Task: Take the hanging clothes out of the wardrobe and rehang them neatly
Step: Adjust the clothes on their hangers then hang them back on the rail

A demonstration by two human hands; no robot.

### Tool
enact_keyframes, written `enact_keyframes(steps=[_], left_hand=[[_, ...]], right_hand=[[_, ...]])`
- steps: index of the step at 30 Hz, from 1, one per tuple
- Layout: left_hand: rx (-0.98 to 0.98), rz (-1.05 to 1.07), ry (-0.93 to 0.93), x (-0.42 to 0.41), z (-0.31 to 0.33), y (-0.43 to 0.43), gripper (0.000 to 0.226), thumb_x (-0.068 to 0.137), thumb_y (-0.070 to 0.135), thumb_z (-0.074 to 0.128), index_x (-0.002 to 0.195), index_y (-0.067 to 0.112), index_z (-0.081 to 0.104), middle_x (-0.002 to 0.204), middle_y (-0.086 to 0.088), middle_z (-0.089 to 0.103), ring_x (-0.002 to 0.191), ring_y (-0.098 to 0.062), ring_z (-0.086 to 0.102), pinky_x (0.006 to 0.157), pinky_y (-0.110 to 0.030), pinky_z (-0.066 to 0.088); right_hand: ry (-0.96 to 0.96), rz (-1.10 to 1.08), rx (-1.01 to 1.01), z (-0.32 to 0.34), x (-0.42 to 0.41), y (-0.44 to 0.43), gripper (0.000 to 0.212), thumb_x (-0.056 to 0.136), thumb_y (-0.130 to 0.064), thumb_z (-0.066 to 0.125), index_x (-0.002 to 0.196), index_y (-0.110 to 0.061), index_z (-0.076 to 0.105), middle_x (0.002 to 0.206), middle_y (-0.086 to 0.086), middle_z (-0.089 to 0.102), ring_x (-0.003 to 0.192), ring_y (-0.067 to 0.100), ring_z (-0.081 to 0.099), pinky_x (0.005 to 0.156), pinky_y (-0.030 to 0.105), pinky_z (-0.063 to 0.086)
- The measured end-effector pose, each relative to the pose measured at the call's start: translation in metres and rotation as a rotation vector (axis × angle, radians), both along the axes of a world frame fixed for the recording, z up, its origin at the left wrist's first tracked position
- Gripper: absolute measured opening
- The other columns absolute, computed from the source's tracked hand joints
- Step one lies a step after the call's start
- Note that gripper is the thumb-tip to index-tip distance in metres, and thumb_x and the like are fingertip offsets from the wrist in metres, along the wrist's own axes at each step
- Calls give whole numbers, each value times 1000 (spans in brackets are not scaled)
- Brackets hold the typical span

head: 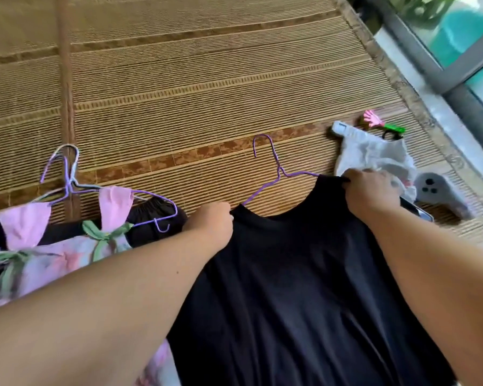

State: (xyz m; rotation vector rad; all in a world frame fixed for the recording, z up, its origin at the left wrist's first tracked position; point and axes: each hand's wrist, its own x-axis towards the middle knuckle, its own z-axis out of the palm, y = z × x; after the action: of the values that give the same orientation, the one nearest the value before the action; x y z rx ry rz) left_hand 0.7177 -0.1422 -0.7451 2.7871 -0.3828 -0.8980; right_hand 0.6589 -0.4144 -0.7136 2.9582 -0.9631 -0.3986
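Black top on purple wire hanger, laid on woven mat: my left hand and right hand each pinched a shoulder.

Legible text, brands, numbers, signs: none. Pale tag on grey cloth: too blurred to read.

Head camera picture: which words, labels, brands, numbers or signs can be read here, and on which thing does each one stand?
No text can be read in this picture.
Black garment: no label or print shows.
White plastic bag: a reddish patch at its near edge, too blurred to read.
Grey object: three dark dots, no letters.
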Motion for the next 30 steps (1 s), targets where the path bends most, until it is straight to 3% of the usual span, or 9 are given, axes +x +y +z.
enact_keyframes(steps=[3,8,14,23,28,30], left_hand=[[-56,14,34,0,-1,-2,22,97,34,44,109,22,57,118,-7,60,109,-31,55,80,-35,42],[-155,-40,102,-11,31,13,46,93,36,47,138,33,41,138,-2,45,124,-27,47,100,-42,43],[-203,-114,26,-42,106,39,54,89,33,51,141,34,37,142,3,41,131,-25,39,104,-42,39],[-198,-92,-117,-165,246,134,62,88,35,54,145,36,31,152,2,29,138,-23,29,108,-40,35],[-138,54,-199,-234,316,221,61,90,28,52,147,31,29,153,1,26,138,-22,29,106,-28,30],[-118,95,-229,-251,335,255,61,89,30,51,146,33,29,152,1,28,137,-23,32,106,-31,34]], right_hand=[[14,-59,67,3,2,7,35,93,-33,52,128,-29,51,129,17,52,125,36,40,99,49,35],[53,13,190,27,-18,42,51,87,-37,59,135,-29,43,139,8,43,126,33,40,98,50,40],[119,189,300,82,-56,106,58,88,-41,55,142,-34,34,150,-1,29,136,25,31,108,45,31],[77,552,339,221,-133,227,62,90,-41,52,145,-37,24,146,-3,32,132,24,34,107,43,31],[28,757,389,285,-159,320,60,88,-42,54,143,-36,30,147,-2,32,133,25,34,106,45,29],[20,806,390,302,-166,350,59,87,-42,56,141,-35,34,147,-2,32,134,25,35,105,45,30]])
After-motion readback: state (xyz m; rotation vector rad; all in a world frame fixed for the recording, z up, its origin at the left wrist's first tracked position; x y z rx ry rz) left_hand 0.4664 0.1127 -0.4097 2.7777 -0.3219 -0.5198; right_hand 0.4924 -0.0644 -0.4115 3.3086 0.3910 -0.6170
